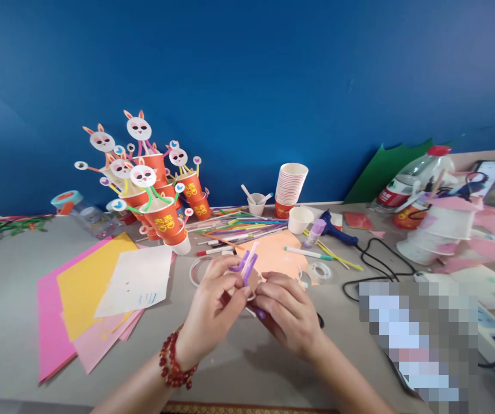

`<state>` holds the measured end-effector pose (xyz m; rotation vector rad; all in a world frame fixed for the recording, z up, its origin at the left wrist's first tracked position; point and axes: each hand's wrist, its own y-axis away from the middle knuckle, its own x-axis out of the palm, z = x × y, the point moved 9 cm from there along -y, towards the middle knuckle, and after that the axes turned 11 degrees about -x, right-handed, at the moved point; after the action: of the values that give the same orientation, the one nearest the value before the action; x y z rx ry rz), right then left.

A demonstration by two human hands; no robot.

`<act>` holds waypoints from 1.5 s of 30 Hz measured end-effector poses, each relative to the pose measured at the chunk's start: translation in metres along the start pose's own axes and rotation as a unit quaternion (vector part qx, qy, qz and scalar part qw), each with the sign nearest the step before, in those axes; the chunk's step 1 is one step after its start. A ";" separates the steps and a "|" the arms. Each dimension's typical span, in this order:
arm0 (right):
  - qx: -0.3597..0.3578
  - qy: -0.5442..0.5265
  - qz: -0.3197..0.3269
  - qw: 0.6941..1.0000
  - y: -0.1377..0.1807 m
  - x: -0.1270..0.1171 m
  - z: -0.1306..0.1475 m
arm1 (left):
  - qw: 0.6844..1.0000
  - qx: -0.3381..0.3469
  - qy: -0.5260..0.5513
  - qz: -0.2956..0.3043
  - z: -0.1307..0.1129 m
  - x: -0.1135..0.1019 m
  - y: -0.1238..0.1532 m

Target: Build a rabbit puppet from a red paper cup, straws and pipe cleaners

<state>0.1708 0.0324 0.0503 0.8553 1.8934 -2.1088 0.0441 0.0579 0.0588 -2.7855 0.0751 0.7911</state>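
My left hand [217,296], a red bead bracelet [173,362] at its wrist, is closed in a pinch. Its fingers grip bent purple pipe cleaners [247,270] around a thin pale stick that points up. Close against it, my right hand [288,310] has its fingers curled round a small round piece [254,282] with a pale rim, perhaps a paper cup; most of it is hidden. A bit of purple shows under the right fingers. Behind my hands lies a peach paper sheet [273,253]. A roll of clear tape [320,271] rests to the right.
Rabbit-faced cup figures [165,224] stand at the back left, behind coloured paper sheets [79,299]. Stacked paper cups [290,190], markers [308,253] and a blue glue gun [336,230] with a trailing black cord lie at the back. A blurred-out flat object [415,345] is at right.
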 end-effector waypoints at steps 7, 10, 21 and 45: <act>0.000 -0.025 -0.057 0.998 0.000 -0.009 0.002 | 0.999 -0.005 0.020 0.029 -0.001 0.003 -0.002; -0.007 -0.028 -0.070 0.997 0.002 -0.011 0.003 | 0.999 0.006 0.016 0.036 -0.003 0.002 -0.001; 0.038 -0.099 -0.084 0.991 0.001 -0.008 -0.009 | 0.998 0.044 -0.005 0.048 -0.015 0.001 0.003; 0.064 -0.169 0.005 0.983 -0.003 0.007 -0.017 | 0.982 0.089 -0.147 0.072 -0.027 0.001 0.011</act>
<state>0.1685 0.0512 0.0492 0.4849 1.5935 -2.2197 0.0576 0.0405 0.0779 -2.4882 0.2828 1.1626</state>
